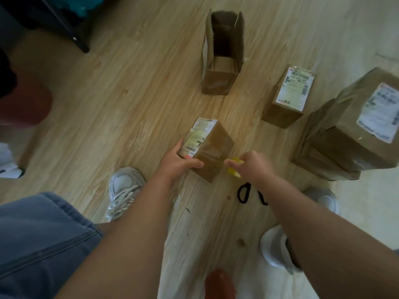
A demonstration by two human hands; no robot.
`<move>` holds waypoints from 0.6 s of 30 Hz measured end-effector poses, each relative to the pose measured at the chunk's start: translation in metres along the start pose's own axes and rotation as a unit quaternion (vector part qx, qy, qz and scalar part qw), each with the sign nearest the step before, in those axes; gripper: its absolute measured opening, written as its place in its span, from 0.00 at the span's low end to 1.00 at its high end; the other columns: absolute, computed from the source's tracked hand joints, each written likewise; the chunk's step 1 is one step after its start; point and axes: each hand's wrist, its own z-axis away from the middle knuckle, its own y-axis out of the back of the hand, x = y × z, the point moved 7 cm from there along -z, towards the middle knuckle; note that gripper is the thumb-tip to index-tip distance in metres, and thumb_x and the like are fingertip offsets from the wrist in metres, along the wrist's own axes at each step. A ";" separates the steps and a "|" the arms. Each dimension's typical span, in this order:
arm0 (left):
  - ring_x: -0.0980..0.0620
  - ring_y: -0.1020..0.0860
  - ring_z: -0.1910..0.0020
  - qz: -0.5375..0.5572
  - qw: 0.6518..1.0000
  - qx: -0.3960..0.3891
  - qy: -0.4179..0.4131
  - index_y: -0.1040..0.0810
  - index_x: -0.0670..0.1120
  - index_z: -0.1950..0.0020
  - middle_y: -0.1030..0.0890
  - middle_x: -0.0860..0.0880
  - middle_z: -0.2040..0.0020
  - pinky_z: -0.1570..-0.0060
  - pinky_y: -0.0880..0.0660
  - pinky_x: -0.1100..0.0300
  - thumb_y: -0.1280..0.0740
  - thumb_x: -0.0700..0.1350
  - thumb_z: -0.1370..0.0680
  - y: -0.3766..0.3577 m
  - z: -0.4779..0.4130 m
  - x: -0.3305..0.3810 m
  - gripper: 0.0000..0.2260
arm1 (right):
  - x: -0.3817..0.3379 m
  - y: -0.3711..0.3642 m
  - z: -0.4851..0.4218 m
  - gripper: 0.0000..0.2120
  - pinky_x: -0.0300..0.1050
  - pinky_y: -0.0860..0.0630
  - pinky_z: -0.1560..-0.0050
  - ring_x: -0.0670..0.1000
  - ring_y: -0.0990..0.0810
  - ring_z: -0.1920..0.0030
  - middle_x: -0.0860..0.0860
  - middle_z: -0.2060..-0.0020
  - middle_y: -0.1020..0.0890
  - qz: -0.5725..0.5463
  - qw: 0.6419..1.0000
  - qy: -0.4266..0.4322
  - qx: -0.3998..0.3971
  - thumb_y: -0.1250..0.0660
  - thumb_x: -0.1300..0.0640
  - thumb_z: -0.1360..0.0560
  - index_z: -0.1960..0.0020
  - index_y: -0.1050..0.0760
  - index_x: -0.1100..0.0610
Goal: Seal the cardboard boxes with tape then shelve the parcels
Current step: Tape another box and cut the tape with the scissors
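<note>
While left hand (176,164) grips one parcel (212,152), one box (218,82) open.

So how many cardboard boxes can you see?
4: the held box in the left hand, the open box beyond it, the labelled box at right, the big box far right. Another may hide beneath it.

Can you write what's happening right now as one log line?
left hand: grips small box | right hand: holds yellow tape roll | scissors: on floor
</note>
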 end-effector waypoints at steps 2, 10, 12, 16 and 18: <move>0.69 0.26 0.54 0.015 1.000 0.003 0.008 0.39 0.49 0.21 0.25 0.59 0.44 0.59 0.28 0.72 0.22 0.36 0.33 0.001 -0.003 -0.004 0.44 | 0.001 -0.003 0.000 0.27 0.46 0.24 0.61 0.51 0.19 0.61 0.51 0.61 0.18 -0.043 0.999 -0.003 -0.011 0.35 0.31 0.26 0.53 0.20 0.56; 0.56 0.22 0.41 0.068 0.996 -0.013 0.058 0.39 0.50 0.21 0.22 0.57 0.40 0.38 0.27 0.59 0.21 0.42 0.34 0.009 -0.012 -0.024 0.45 | -0.015 0.004 -0.005 0.25 0.44 0.29 0.66 0.52 0.22 0.63 0.50 0.65 0.21 -0.014 0.999 0.051 0.007 0.38 0.33 0.23 0.59 0.24 0.56; 0.58 0.21 0.44 0.080 0.995 -0.020 0.057 0.38 0.49 0.22 0.21 0.59 0.45 0.45 0.26 0.63 0.22 0.40 0.31 0.007 -0.011 -0.027 0.41 | -0.027 0.006 -0.009 0.26 0.44 0.26 0.65 0.51 0.20 0.60 0.50 0.61 0.19 0.079 0.995 0.047 0.033 0.41 0.32 0.22 0.52 0.23 0.55; 0.56 0.24 0.38 0.067 0.995 -0.026 0.065 0.38 0.51 0.21 0.23 0.56 0.33 0.45 0.29 0.63 0.20 0.49 0.38 0.009 -0.013 -0.035 0.48 | -0.033 -0.002 -0.019 0.28 0.45 0.25 0.63 0.53 0.19 0.59 0.51 0.60 0.19 0.111 0.994 0.004 -0.007 0.41 0.31 0.22 0.51 0.22 0.56; 0.59 0.23 0.41 0.044 0.996 -0.025 0.072 0.32 0.51 0.24 0.22 0.55 0.35 0.51 0.29 0.66 0.22 0.53 0.39 0.011 -0.016 -0.037 0.44 | -0.035 -0.005 -0.022 0.28 0.47 0.24 0.61 0.54 0.19 0.56 0.52 0.57 0.19 0.096 0.995 -0.004 -0.025 0.41 0.31 0.22 0.49 0.22 0.57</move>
